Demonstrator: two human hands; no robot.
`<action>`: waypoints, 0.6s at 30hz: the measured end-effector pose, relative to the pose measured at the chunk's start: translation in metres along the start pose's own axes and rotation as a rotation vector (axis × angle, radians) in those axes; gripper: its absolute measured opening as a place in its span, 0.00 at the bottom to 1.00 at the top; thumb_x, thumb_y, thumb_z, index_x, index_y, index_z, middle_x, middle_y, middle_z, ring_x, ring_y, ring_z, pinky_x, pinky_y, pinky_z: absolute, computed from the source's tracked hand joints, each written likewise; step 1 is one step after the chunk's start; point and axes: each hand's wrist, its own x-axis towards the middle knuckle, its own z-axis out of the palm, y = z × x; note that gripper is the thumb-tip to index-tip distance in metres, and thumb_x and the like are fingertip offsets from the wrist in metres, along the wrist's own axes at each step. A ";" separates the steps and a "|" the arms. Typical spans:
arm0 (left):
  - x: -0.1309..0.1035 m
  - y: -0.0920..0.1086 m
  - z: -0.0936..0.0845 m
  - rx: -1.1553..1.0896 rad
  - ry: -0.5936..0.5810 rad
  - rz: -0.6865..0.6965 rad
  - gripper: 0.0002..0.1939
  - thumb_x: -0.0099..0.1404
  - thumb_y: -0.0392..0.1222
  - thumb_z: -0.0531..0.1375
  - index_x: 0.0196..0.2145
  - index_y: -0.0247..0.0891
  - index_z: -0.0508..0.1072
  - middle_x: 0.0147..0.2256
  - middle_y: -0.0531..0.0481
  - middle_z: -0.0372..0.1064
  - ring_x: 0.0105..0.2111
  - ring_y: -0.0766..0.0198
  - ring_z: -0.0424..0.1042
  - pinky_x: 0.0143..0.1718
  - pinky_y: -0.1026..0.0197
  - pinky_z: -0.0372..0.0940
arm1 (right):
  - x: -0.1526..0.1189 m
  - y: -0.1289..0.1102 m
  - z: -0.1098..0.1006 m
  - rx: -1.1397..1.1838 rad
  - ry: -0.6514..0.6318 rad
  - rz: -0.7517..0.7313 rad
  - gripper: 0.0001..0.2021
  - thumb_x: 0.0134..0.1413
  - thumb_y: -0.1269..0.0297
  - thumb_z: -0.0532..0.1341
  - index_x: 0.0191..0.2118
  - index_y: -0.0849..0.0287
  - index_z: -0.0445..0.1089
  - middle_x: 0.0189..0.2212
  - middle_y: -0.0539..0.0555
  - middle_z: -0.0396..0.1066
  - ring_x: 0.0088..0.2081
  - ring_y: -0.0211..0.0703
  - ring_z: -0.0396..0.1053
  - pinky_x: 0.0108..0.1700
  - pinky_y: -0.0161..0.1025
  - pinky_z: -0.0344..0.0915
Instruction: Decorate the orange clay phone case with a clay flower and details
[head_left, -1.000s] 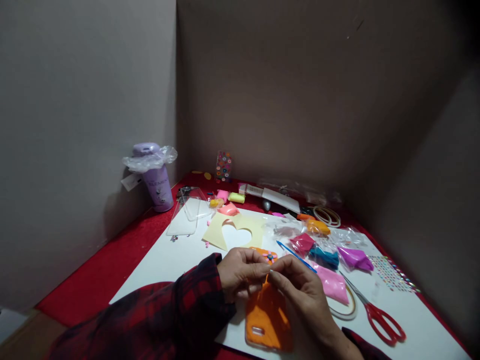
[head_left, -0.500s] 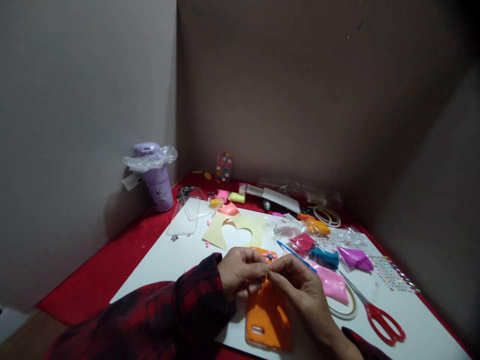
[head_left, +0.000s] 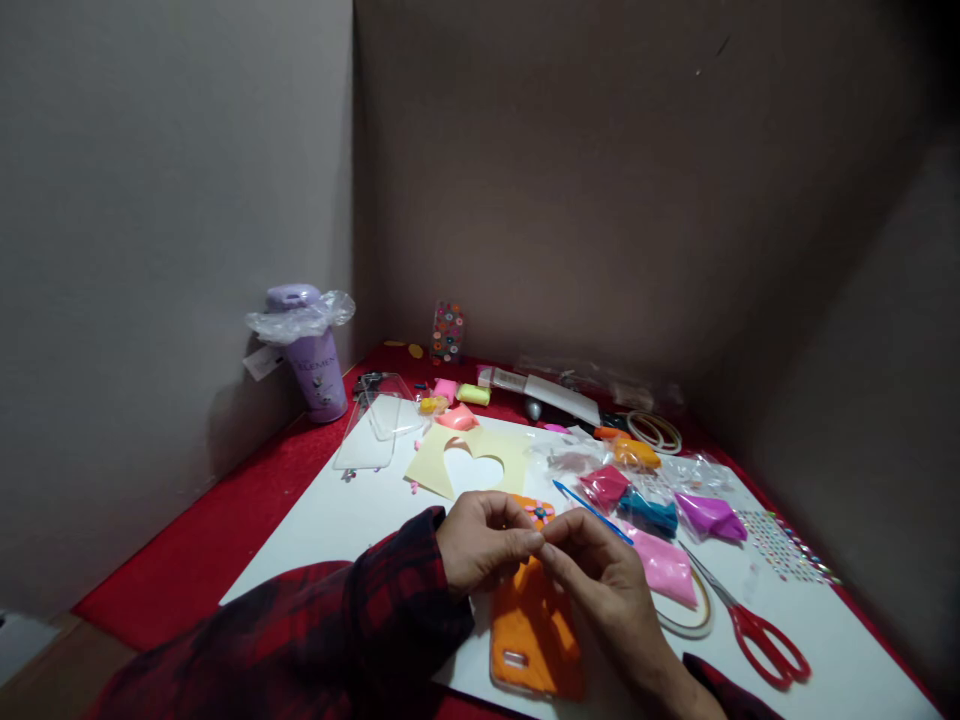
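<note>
Above an orange clay-covered phone case, my left hand and my right hand meet fingertip to fingertip. Both are closed in a pinch; whatever lies between the fingers is too small or hidden to make out. The case rests on a white sheet, its camera cut-out toward me. A pink clay flower with a dark centre shows on its far end, partly behind my fingers. A blue modelling tool lies just beyond my right hand.
Cut yellow paper with a heart-shaped hole lies ahead. Clear cases and a purple cup are at left. To the right are bagged clay, tape rolls, red-handled scissors and a gem sheet.
My left fingers have shifted slightly and curl in a little more under the pinch. The two hands stay together above the case, and everything else is where it was.
</note>
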 end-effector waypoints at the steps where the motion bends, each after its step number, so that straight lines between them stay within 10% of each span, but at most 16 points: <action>1: 0.000 -0.001 -0.001 -0.016 -0.019 0.007 0.20 0.44 0.51 0.67 0.25 0.33 0.66 0.14 0.58 0.59 0.11 0.77 0.53 0.10 0.72 0.45 | 0.000 0.001 0.000 -0.019 0.002 -0.001 0.10 0.51 0.57 0.60 0.29 0.59 0.65 0.26 0.51 0.65 0.29 0.38 0.62 0.30 0.34 0.60; 18: 0.003 -0.003 -0.003 -0.140 -0.144 0.029 0.19 0.51 0.53 0.62 0.26 0.32 0.64 0.20 0.55 0.64 0.11 0.77 0.56 0.08 0.72 0.42 | 0.000 0.004 -0.001 0.060 -0.033 0.048 0.09 0.52 0.58 0.60 0.31 0.59 0.67 0.28 0.53 0.69 0.31 0.39 0.65 0.33 0.35 0.62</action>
